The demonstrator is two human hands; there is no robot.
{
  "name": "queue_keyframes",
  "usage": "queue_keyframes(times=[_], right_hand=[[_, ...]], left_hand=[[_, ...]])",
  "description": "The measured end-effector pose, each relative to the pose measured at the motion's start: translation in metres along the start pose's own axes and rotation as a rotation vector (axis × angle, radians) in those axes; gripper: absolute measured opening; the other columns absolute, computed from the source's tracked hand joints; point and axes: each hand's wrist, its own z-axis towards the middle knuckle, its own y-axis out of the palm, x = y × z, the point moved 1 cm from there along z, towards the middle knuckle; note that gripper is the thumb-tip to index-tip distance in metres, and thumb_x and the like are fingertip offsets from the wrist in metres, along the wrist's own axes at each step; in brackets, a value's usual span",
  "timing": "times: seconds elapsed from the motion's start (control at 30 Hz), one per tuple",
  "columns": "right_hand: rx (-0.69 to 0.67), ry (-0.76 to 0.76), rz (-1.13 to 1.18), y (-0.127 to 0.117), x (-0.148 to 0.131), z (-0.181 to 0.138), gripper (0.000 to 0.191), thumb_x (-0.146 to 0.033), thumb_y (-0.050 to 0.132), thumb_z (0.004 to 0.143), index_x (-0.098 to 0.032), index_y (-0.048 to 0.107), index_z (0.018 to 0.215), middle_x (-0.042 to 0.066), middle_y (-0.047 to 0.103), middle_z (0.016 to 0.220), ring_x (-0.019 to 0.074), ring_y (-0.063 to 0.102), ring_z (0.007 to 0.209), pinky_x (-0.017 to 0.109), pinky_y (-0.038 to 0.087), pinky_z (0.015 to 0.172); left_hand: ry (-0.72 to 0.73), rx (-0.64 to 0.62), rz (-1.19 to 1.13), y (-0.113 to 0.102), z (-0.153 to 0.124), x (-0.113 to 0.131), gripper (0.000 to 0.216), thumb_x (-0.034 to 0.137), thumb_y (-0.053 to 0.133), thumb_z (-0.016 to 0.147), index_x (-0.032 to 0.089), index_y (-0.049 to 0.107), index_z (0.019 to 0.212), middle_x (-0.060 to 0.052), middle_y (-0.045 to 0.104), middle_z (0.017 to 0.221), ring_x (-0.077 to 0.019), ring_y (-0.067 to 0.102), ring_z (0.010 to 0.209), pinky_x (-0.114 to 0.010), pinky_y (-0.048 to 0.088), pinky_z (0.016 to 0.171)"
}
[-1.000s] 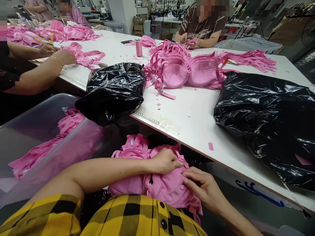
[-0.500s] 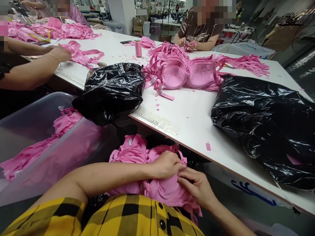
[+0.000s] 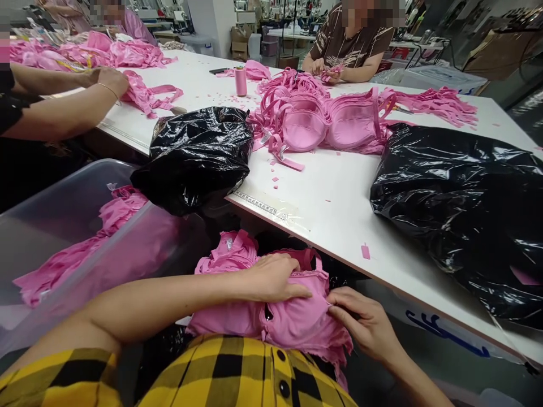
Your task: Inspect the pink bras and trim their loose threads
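A pink bra (image 3: 292,319) lies across my lap, below the table edge, with more pink bras bunched at its far side. My left hand (image 3: 274,278) grips the upper edge of one cup, its thumb stretched over the fabric and its other fingers partly hidden behind the edge. At the cup's right side, my right hand (image 3: 367,321) pinches the border between thumb and fingertips. Black plastic (image 3: 163,353) shows beneath the bras.
On the white table (image 3: 297,192) stand stacked pink bras (image 3: 303,127), a pink thread spool (image 3: 240,82) and two black plastic bags (image 3: 195,158) (image 3: 449,203). A clear bin (image 3: 97,169) with pink garments is at left. Two co-workers handle pink pieces at the table.
My left hand has shifted slightly left, its thumb now spread across the cup. My right hand has moved a little right along the edge, so the two hands are now apart.
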Motion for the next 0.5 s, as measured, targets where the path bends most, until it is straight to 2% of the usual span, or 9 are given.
queue_keyframes(times=[0.13, 0.23, 0.3, 0.4, 0.5], right_hand=[[0.013, 0.03, 0.053, 0.007, 0.003, 0.001, 0.016, -0.029, 0.058, 0.083, -0.021, 0.07, 0.077, 0.006, 0.066, 0.076, 0.0184, 0.062, 0.069, 0.025, 0.049, 0.064], [-0.05, 0.071, 0.092, 0.007, 0.002, 0.004, 0.017, -0.032, 0.058, 0.083, -0.021, 0.071, 0.077, 0.006, 0.066, 0.077, 0.0181, 0.062, 0.07, 0.025, 0.05, 0.065], [-0.103, 0.092, 0.105, 0.004, 0.001, 0.006, 0.018, -0.033, 0.058, 0.083, -0.021, 0.072, 0.08, 0.006, 0.066, 0.079, 0.0178, 0.062, 0.072, 0.025, 0.049, 0.066], [-0.175, 0.124, 0.099, 0.002, -0.001, 0.009, 0.021, -0.034, 0.056, 0.084, -0.021, 0.072, 0.082, 0.005, 0.064, 0.077, 0.0162, 0.06, 0.069, 0.024, 0.048, 0.061], [-0.201, 0.098, 0.057, 0.007, -0.003, 0.012, 0.022, -0.032, 0.056, 0.084, -0.02, 0.072, 0.073, 0.003, 0.061, 0.067, 0.0152, 0.057, 0.063, 0.024, 0.046, 0.058]], left_hand=[[0.082, 0.064, 0.091, -0.001, 0.003, 0.001, 0.038, 0.047, 0.063, 0.075, 0.015, 0.058, 0.095, -0.009, 0.06, 0.101, -0.0246, 0.056, 0.093, -0.032, 0.044, 0.076], [0.087, -0.05, 0.012, 0.001, 0.017, 0.003, 0.028, 0.044, 0.056, 0.079, 0.017, 0.059, 0.075, -0.004, 0.062, 0.077, -0.0201, 0.057, 0.073, -0.027, 0.039, 0.06], [0.069, -0.088, -0.06, 0.005, 0.025, 0.004, 0.027, 0.036, 0.055, 0.08, 0.017, 0.055, 0.062, -0.001, 0.057, 0.062, -0.0161, 0.052, 0.06, -0.025, 0.031, 0.052], [0.109, 0.011, -0.208, 0.015, 0.031, 0.008, 0.029, 0.029, 0.052, 0.082, 0.016, 0.049, 0.055, 0.001, 0.052, 0.056, -0.0116, 0.045, 0.054, -0.024, 0.026, 0.05], [0.123, 0.135, -0.366, 0.028, 0.031, 0.014, 0.032, 0.028, 0.049, 0.084, 0.015, 0.045, 0.054, 0.002, 0.051, 0.057, -0.0095, 0.041, 0.054, -0.022, 0.027, 0.051]])
